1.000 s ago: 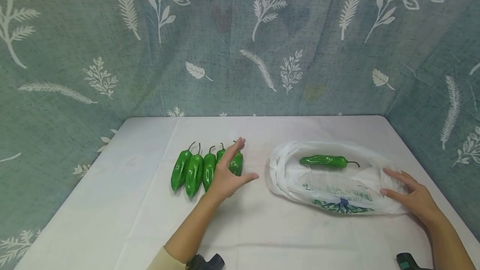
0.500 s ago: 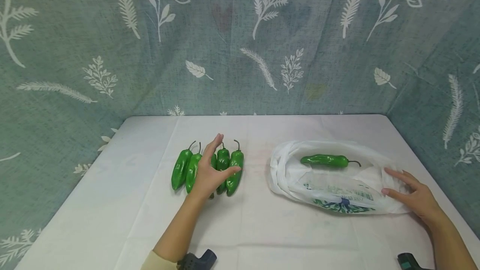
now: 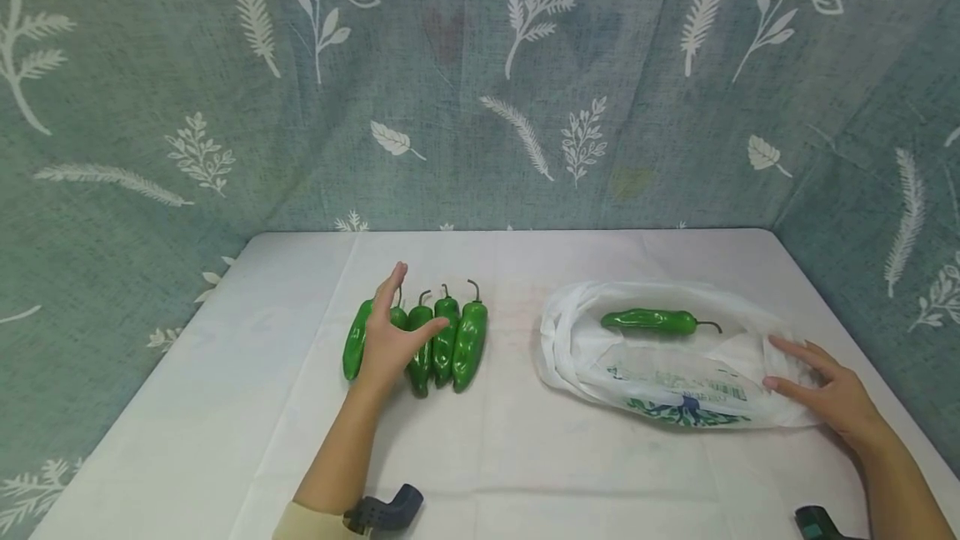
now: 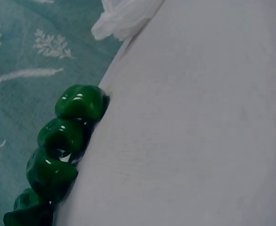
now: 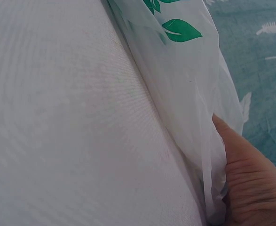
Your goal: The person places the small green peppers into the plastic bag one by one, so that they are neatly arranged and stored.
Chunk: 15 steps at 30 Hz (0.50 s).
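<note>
With the left hand (image 3: 384, 348) spread wide over the green peppers (image 3: 470, 348) rowed on the table (image 3: 525, 457) and the right hand (image 3: 843, 398) curving its fingers round the white bag (image 3: 557, 352), pinching one by its middle seems surest, neighbours undisturbed

backdrop (image 3: 450, 182): blue-green fabric; white leaf prints (image 3: 390, 139) across it; tabletop (image 3: 562, 461): white, faintly creased

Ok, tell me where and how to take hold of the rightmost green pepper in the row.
Probably best across the thick middle of the rightmost pepper, coming from above and its right: it lies lengthwise, stem pointing away, nothing touches its right side, and the neighbouring pepper crowds its left.
</note>
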Available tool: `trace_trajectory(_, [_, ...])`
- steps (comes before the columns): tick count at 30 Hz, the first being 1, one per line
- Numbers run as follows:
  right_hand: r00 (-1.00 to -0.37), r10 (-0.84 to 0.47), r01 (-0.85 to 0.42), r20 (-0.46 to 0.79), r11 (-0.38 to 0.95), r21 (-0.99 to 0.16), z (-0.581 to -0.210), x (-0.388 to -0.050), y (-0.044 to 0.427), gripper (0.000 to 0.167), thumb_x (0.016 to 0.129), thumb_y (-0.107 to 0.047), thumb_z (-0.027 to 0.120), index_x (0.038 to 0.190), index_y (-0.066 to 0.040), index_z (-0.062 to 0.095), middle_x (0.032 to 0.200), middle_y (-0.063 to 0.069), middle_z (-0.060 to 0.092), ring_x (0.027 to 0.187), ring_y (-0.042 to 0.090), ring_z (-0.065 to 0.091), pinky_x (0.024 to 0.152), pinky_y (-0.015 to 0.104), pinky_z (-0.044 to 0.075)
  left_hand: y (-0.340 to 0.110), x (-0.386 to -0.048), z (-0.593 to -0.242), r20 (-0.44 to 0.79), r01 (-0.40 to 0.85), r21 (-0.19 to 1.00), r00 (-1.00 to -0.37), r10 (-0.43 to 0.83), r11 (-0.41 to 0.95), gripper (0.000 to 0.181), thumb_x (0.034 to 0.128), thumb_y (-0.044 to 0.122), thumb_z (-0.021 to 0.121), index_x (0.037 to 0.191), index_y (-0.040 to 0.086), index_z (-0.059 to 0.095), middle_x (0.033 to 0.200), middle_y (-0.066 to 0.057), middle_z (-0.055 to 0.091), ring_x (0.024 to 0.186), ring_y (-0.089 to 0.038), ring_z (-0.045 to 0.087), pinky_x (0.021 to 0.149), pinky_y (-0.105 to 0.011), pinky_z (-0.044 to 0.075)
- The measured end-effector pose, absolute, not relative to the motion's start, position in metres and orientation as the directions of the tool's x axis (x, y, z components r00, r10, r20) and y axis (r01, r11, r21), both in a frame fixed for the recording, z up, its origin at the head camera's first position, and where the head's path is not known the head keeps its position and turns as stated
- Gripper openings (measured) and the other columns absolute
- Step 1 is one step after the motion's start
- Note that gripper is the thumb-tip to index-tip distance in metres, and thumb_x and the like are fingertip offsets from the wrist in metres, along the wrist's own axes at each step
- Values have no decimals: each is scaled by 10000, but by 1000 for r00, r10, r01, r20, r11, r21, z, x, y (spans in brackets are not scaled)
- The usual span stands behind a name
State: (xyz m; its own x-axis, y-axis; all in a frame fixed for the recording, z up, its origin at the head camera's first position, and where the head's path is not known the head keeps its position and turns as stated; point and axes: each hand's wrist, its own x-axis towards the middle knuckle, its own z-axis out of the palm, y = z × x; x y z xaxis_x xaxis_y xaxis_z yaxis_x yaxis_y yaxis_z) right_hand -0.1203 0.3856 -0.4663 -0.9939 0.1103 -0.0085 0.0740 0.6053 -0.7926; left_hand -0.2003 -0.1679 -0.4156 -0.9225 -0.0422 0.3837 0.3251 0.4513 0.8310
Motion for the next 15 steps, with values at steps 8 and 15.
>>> trace_trajectory(8, [-994, 110, 79, -14, 610, -788, -467, -120, 386, 733, 860, -308, 696, 1474, -163, 322, 1513, 344, 25, 1346, 581, -12, 1022, 736, 36, -185, -205, -420, 315, 233, 871, -940, -127, 432, 938, 744, 278, 815, 1496, 275, 256, 1523, 31, 294, 1424, -192, 221, 1143, -518, 183])
trace_trajectory(15, [-993, 117, 89, -19, 631, -771, -465, -119, 386, 738, 861, -319, 692, 1475, -160, 315, 1508, 350, 42, 1343, 585, 7, 1020, 737, 52, -205, -208, -425, 281, 169, 888, -935, -215, 427, 940, 748, 267, 811, 1502, 240, 251, 1526, 1, 290, 1416, -214, 235, 1156, -494, 160])
